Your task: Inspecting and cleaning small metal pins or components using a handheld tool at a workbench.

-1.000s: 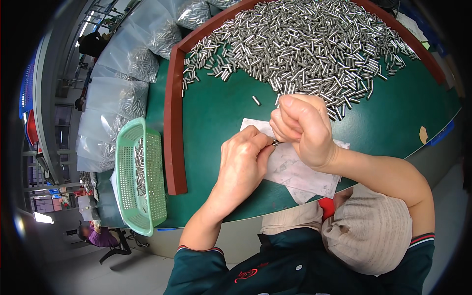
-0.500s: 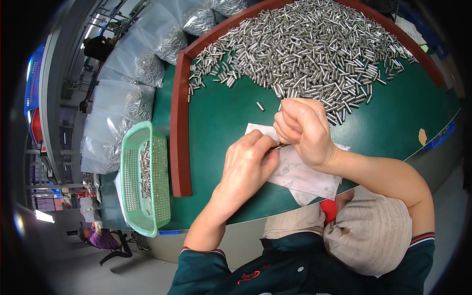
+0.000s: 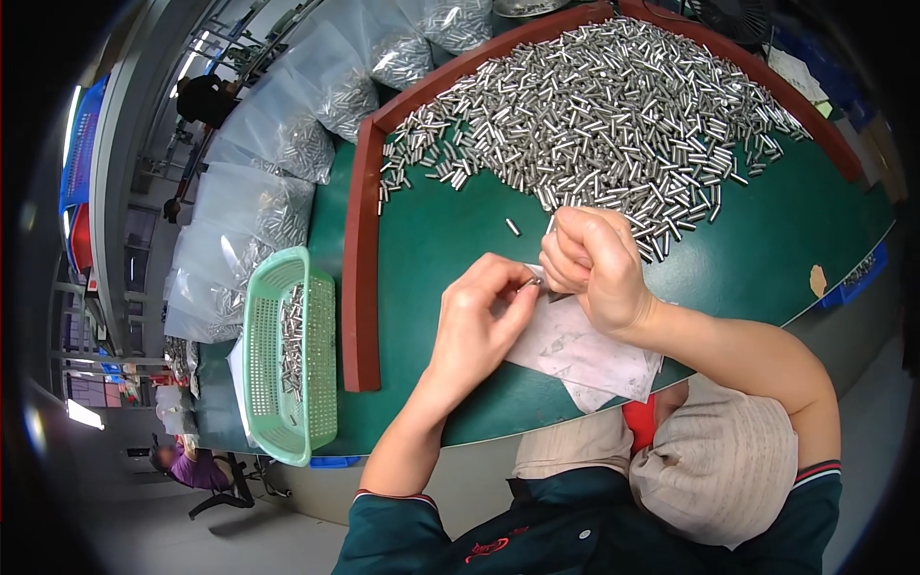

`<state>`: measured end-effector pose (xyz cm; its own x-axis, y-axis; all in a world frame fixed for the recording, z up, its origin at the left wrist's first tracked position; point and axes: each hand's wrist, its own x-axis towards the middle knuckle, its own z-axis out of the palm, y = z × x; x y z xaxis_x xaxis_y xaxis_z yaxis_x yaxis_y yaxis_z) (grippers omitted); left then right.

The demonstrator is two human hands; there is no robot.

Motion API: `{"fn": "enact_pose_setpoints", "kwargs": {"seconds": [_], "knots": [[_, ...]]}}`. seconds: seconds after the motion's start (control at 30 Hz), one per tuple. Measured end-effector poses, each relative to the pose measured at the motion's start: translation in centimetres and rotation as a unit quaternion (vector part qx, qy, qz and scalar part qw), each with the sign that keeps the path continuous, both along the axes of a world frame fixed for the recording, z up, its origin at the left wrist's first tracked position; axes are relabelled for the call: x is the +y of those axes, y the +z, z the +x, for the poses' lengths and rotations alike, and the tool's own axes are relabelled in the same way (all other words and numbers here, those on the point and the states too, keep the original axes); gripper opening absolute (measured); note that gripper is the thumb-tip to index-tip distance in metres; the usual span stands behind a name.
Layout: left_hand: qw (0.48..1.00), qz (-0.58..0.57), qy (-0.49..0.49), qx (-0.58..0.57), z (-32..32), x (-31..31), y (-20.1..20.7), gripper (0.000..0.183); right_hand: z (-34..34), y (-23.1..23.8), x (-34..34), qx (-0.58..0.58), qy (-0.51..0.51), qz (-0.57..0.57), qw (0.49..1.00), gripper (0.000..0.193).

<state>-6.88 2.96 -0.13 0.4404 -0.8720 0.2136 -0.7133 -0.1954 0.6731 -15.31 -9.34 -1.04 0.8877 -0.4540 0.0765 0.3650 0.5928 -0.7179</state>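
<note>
A big heap of short, shiny metal pins point(image 3: 594, 115) covers the far part of the green table point(image 3: 431, 230). My left hand point(image 3: 484, 316) pinches a small metal pin point(image 3: 535, 282) between thumb and fingertips. Close beside it, my right hand point(image 3: 599, 264) is curled into a fist; a thin metallic end shows at its upper left, but what the fingers hold is mostly hidden. Beneath both hands lies a smudged white cloth point(image 3: 594, 355). One loose pin point(image 3: 513, 227) rests apart from the heap, beyond my hands.
Dark red wooden rails point(image 3: 361, 287) border the heap. On the left stands a light green plastic basket point(image 3: 326, 383) with pins inside. Clear plastic bags of pins point(image 3: 305, 149) line the far left edge. A blue bin point(image 3: 853, 278) sits at the right edge. Another person point(image 3: 196, 467) is far off.
My hands have drawn slightly apart; the dark, thin piece seen between them earlier no longer shows there. The pin in my left fingertips is now visible. The whole view has shifted slightly.
</note>
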Motion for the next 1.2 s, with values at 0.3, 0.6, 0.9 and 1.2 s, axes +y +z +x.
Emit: {"fn": "enact_pose_setpoints", "kwargs": {"seconds": [0.3,0.6,0.9,1.2], "knots": [[0.764,-0.076,0.028,0.641,1.7,0.6,0.2,0.023,0.1,-0.4,-0.2,-0.013,0.023,0.037,0.999,0.038],[0.723,-0.092,0.028,0.684,2.2,0.4,-0.2,0.028,0.2,-0.2,-0.6,0.011,0.017,0.018,1.000,0.039],[0.973,-0.075,0.131,0.174,3.5,-0.7,-1.3,0.014,0.2,0.1,-0.5,0.020,0.018,0.024,0.999,0.039],[0.975,-0.028,0.035,-0.218,4.3,-1.9,-2.4,0.013,0.1,0.1,-0.5,0.023,0.018,0.033,0.999,0.038]]}}
